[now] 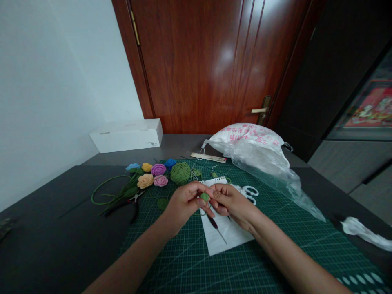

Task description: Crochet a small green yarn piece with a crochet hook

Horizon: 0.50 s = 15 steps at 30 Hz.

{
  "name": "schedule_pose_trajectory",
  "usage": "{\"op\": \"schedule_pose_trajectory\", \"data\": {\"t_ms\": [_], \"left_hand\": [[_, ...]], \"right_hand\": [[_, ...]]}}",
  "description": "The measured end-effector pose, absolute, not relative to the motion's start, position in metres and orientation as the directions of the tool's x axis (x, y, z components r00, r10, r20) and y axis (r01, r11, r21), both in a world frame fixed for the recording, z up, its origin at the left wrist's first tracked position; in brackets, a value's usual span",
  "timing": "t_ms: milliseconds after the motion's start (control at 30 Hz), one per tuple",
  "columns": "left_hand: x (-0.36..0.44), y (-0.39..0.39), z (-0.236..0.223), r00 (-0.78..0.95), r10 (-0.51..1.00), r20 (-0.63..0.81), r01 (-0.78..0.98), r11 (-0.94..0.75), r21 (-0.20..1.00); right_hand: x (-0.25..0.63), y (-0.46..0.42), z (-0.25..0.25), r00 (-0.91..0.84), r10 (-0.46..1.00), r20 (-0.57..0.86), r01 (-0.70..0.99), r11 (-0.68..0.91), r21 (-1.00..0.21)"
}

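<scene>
A small green crocheted piece (205, 197) is pinched between the fingertips of both hands, above a white sheet of paper (219, 241). My left hand (187, 201) is closed on its left side. Closing on its right edge, my right hand (230, 203) partly covers it. Just below the fingers is a dark-handled crochet hook (213, 223), its thin metal end pointing down and right; whether it touches a finger I cannot tell. White-handled scissors (250, 192) show behind my right hand. A ball of green yarn (181, 173) sits beyond my left hand.
Crocheted flowers (158, 170) in several colours and black-handled pliers (134, 204) lie at left. A green cutting mat (294, 237) covers the table's middle. A plastic bag (257, 147), a ruler (208, 157) and a white box (128, 136) stand or lie at the back.
</scene>
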<state>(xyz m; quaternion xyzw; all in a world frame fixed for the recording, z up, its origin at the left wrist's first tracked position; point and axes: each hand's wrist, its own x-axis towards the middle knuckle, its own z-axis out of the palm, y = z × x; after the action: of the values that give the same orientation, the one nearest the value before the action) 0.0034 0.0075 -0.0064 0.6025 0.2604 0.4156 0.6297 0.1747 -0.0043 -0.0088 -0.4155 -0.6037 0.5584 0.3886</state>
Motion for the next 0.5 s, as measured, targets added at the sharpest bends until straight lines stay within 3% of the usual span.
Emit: {"op": "schedule_pose_trajectory", "data": {"t_ms": [167, 267, 500], "left_hand": [[-0.001, 0.015, -0.010, 0.472, 0.864, 0.175, -0.174, -0.103, 0.979], [-0.007, 0.022, -0.010, 0.409, 0.887, 0.216, -0.171, -0.158, 0.973], [-0.013, 0.028, -0.009, 0.411, 0.882, 0.231, -0.201, -0.160, 0.967]], "right_hand": [[0.219, 0.017, -0.009, -0.143, 0.986, 0.083, 0.385, 0.133, -0.913], [0.251, 0.030, -0.010, -0.019, 0.993, 0.113, 0.568, 0.104, -0.817], [0.236, 0.021, -0.017, -0.108, 0.993, 0.039, 0.770, 0.108, -0.628]]}}
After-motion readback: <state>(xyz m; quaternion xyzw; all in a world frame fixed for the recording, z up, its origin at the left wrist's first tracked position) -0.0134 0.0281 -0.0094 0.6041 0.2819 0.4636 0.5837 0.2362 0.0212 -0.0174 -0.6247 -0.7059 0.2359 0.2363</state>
